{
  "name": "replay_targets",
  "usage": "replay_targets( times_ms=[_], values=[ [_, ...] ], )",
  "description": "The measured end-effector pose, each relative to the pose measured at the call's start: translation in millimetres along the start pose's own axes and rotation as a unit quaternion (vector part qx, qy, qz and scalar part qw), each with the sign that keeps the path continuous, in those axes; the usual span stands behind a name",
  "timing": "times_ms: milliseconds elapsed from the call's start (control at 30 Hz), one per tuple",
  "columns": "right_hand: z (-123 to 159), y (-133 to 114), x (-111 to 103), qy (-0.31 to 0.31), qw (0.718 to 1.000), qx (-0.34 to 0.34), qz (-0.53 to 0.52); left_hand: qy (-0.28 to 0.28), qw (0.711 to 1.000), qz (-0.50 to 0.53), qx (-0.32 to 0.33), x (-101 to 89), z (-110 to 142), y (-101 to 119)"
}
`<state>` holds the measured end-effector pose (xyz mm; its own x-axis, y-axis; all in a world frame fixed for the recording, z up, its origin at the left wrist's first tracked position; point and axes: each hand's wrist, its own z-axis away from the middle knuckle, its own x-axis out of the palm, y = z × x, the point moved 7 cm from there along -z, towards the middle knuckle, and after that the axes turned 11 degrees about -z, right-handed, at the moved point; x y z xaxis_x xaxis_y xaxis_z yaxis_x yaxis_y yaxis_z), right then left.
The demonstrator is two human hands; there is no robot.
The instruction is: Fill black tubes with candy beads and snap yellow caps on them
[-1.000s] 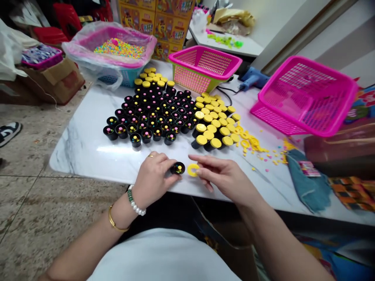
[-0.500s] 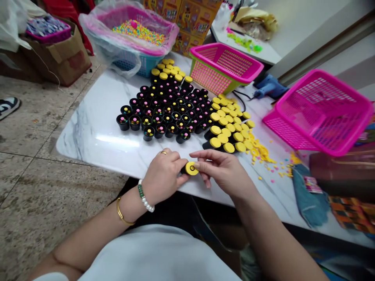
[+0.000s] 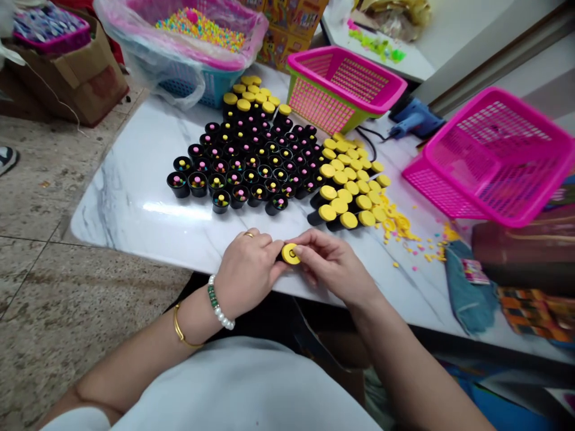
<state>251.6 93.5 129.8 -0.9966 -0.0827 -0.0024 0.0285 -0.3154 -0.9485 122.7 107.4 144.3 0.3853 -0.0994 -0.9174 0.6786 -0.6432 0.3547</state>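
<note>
My left hand (image 3: 249, 266) is closed around a small black cup, mostly hidden by the fingers, tilted toward my right. A yellow lid (image 3: 290, 254) sits on the cup's mouth, and my right hand (image 3: 331, 263) pinches and presses it with thumb and fingertips. Both hands hover over the near edge of the white marble table (image 3: 139, 200). Beyond them stand several open black cups (image 3: 245, 164) filled with coloured beads, and to their right several cups with yellow lids (image 3: 350, 188).
Loose yellow rings and bits (image 3: 404, 230) lie right of the lidded cups. Pink mesh baskets (image 3: 345, 90) (image 3: 494, 158) stand at the back and right, a bag-lined basket of coloured beads (image 3: 197, 30) at the back left, and a blue glue gun (image 3: 411, 123) between the baskets.
A second ago the yellow lid lay apart from the open cup in my left hand. It went onto the cup's mouth, and my right hand now presses it there.
</note>
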Motion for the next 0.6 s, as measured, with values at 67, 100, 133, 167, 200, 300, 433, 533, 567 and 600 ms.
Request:
replay_targets(
  times_ms=[67,100,133,167,200,300,433,533,567,600],
  values=[
    [1.4,-1.0,0.2,-0.007,1.0,0.003,-0.005,0.016,1.0,-0.011,0.005,-0.5,1.0,0.8],
    [2.5,-3.1,0.3,-0.01,1.0,0.003,-0.004,0.023,1.0,-0.015,0.005,-0.6,1.6,0.7],
    [3.8,-6.6,0.4,-0.012,1.0,-0.002,-0.001,0.028,0.999,-0.018,0.005,-0.7,2.1,0.4],
    [5.1,-10.9,0.6,-0.014,1.0,-0.013,0.001,0.031,0.999,-0.019,0.005,-0.4,2.6,0.1],
    [6.1,-15.1,0.6,-0.016,1.0,-0.024,0.001,0.031,0.999,-0.019,0.006,0.0,3.0,-0.2],
    [5.8,-18.6,0.5,-0.028,0.999,-0.035,-0.023,0.028,0.999,-0.016,0.008,0.9,3.6,-1.1],
    [-0.5,0.1,-0.7,-0.041,0.995,0.021,-0.091,0.024,1.0,-0.016,0.003,2.2,3.9,-2.7],
    [-3.8,11.0,-2.3,-0.03,0.993,0.035,-0.113,0.027,0.999,-0.018,0.01,2.6,4.1,-1.8],
    [-4.3,12.2,-2.8,-0.025,0.993,0.03,-0.111,0.03,0.999,-0.019,0.011,2.2,4.3,-1.5],
    [-4.5,12.5,-3.0,-0.022,0.994,0.024,-0.106,0.033,0.999,-0.019,0.011,1.8,4.6,-1.2]
  ],
)
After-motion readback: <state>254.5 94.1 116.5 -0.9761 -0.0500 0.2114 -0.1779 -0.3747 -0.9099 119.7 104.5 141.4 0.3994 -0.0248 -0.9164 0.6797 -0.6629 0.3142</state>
